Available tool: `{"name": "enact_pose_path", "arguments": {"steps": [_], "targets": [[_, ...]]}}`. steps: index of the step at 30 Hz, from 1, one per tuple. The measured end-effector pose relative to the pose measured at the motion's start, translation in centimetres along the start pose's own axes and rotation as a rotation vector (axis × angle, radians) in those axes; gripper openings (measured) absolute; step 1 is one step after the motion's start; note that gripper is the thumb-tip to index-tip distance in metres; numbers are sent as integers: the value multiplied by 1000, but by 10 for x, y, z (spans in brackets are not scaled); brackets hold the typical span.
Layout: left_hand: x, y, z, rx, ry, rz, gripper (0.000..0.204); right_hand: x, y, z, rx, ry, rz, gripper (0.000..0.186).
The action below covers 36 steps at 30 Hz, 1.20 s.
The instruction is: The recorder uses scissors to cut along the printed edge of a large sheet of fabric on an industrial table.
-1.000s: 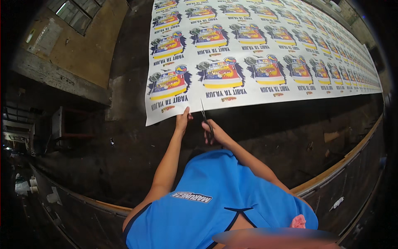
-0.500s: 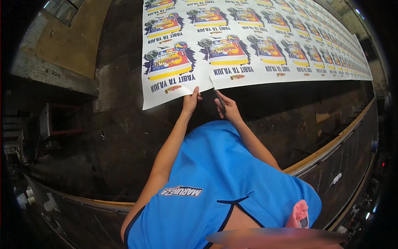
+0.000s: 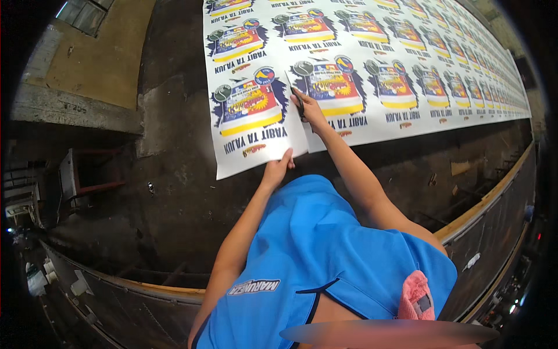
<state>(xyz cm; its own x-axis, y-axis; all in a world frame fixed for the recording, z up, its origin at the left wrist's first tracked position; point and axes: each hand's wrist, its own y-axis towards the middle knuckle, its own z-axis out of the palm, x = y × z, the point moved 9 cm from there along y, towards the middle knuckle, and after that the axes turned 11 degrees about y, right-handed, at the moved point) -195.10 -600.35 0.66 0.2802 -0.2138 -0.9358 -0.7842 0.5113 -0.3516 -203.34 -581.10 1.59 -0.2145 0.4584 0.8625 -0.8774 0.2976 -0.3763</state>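
Observation:
A long white sheet printed with rows of colourful labels lies on a dark worktable. My left hand pinches the sheet's near edge beside a slit. The slit runs up between the two nearest labels. My right hand is further up that slit, shut on a dark slim tool whose tip rests on the paper. The strip left of the slit, bearing the nearest label, is slightly lifted and skewed. My blue shirt fills the lower middle.
The table's wooden rim curves along the right and bottom. A yellowish wall section and a grey ledge stand at the upper left. Dim shelving and small white objects sit at the far left.
My right hand with the tool has travelled up the sheet, lengthening the slit between the two labels. My left hand stays at the near edge. The view has shifted closer to the sheet.

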Motion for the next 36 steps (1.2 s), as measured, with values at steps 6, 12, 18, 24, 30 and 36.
{"name": "enact_pose_path", "arguments": {"steps": [6,12,18,24,30,36], "targets": [[-13,-4,-7,110,186,-180,39,26,128,12,1,63,-14,46],[-2,-5,-20,77,235,-325,33,60,263,26,18,60,-9,59],[32,-22,-25,-29,117,-573,35,90,431,44,81,-108,-183,55],[25,-13,-20,-160,-18,-573,36,126,584,66,40,-281,-203,59],[59,-7,-11,-222,-34,-551,37,202,672,73,14,-349,-341,39],[122,-18,-4,-415,21,-489,44,217,560,74,196,-155,-400,39]]}}
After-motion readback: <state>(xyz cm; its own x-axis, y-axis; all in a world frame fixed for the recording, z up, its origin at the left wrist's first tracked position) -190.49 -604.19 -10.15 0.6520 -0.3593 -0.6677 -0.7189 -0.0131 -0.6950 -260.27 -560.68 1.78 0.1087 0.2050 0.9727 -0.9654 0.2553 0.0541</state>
